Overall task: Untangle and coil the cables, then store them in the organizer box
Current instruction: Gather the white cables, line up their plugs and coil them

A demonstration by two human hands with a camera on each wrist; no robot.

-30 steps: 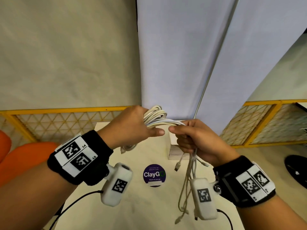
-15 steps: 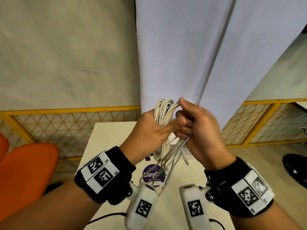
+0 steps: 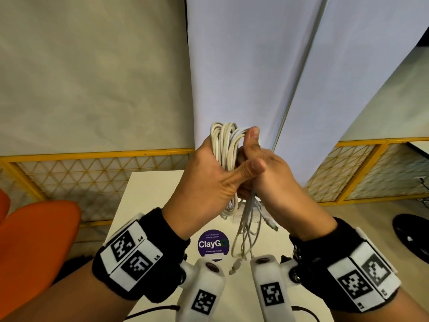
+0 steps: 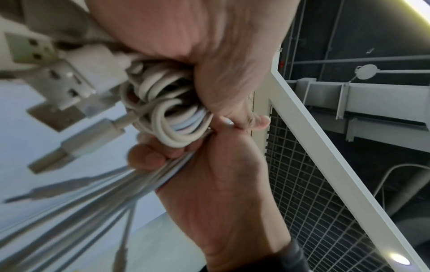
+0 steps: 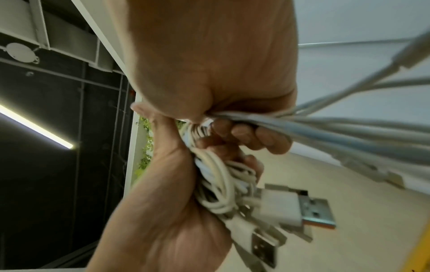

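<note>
A coil of white cables (image 3: 223,145) stands upright in the air above the table, and my left hand (image 3: 209,175) grips it, thumb pointing right across its front. My right hand (image 3: 264,175) presses against it from the right, thumb up beside the coil's top, and grips the loose strands (image 3: 246,225), which hang down to dangling plugs. In the left wrist view the coil (image 4: 172,117) sits between both hands beside several USB plugs (image 4: 58,77). The right wrist view has the coil (image 5: 218,184), USB plugs (image 5: 295,211) and loose strands (image 5: 349,134). A white box (image 3: 237,219) is mostly hidden behind the hands.
Below the hands lies a cream table (image 3: 148,205) with a purple round sticker (image 3: 213,244). An orange chair (image 3: 34,240) stands at the left. A yellow mesh fence (image 3: 92,180) runs behind the table, white panels (image 3: 243,66) rise beyond, and a black round base (image 3: 413,238) is on the floor at the right.
Both hands have risen and closed together. The coil has turned from lying sideways to upright. My right hand has carried the loose strands up against the coil.
</note>
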